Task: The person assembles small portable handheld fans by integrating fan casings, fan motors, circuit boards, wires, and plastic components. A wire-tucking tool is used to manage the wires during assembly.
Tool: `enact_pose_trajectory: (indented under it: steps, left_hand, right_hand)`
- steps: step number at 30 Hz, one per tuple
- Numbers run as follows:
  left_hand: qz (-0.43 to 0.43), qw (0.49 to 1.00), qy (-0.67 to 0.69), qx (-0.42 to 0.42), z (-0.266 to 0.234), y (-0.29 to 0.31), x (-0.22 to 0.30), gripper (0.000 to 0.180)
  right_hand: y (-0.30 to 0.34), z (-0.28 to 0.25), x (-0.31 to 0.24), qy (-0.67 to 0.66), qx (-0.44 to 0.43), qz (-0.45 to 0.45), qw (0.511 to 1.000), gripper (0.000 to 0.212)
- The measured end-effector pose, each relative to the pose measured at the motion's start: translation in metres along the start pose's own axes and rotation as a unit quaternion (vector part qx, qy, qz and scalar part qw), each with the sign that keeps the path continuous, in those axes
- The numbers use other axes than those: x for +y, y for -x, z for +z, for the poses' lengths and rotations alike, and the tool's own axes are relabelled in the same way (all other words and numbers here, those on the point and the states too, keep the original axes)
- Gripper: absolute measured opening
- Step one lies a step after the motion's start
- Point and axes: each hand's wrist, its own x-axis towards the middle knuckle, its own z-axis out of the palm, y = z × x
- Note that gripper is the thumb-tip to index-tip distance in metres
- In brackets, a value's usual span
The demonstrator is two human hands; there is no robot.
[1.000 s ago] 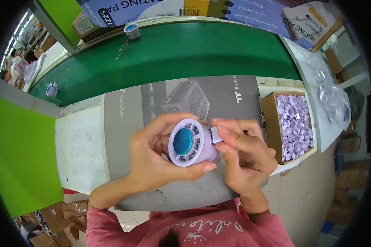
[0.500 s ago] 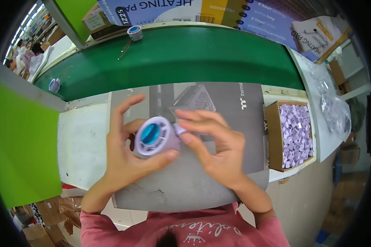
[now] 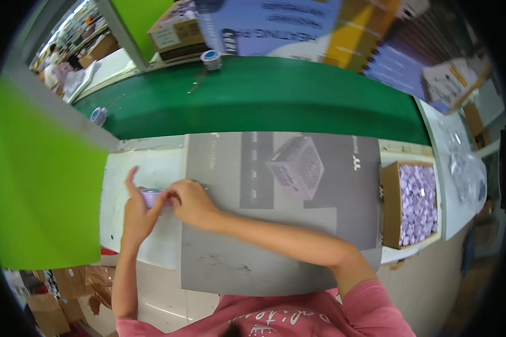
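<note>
A round lilac housing [image 3: 150, 196] with a bluish top sits in my left hand [image 3: 138, 218], over the white strip of table at the left. My left thumb lies along its near side, while the index finger sticks out beyond it. My right hand [image 3: 192, 203] reaches across to the left, its fingertips pinched together against the right side of the housing. Whatever those fingertips hold is hidden. Two similar lilac units with thin wires rest on the green belt: one unit [image 3: 211, 59] at the back, another unit [image 3: 99, 116] at the far left.
A grey printed cardboard sheet [image 3: 230, 247] covers the table before me. To the right stands an open carton [image 3: 392, 208] full of small lilac pieces [image 3: 418, 196]. Beyond the green belt [image 3: 298, 95] are blue printed boxes [image 3: 275, 28]. A green panel [image 3: 45, 180] borders the left.
Both hands have moved left with the housing, from over the grey sheet to over the white table strip. The small lilac piece earlier in my right fingers no longer shows. The view has shifted.
</note>
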Motion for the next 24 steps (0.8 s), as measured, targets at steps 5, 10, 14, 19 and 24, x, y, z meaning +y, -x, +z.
enact_pose_trajectory:
  steps: [5, 10, 14, 19, 24]
  left_hand:
    - [0.003, 0.992, -0.103, -0.073, 0.005, -0.013, 0.001, 0.080]
    - [0.273, 0.958, -0.081, -0.026, 0.029, -0.024, -0.037, 0.052]
    - [0.282, 0.948, -0.149, 0.010, 0.027, -0.017, -0.032, 0.042]
    - [0.274, 0.952, -0.122, -0.061, 0.077, -0.046, 0.002, 0.043]
    - [0.219, 0.956, -0.165, -0.101, 0.050, -0.055, 0.008, 0.045]
  right_hand:
    - [-0.018, -0.019, -0.015, 0.132, 0.072, -0.018, 0.988, 0.016]
    - [-0.038, -0.004, -0.034, 0.037, 0.075, -0.239, 0.967, 0.019]
    - [-0.041, 0.014, -0.034, 0.092, -0.109, -0.255, 0.956, 0.023]
    - [-0.029, -0.010, -0.006, 0.123, 0.010, -0.259, 0.958, 0.019]
    - [-0.034, 0.011, -0.016, 0.089, -0.007, -0.255, 0.963, 0.017]
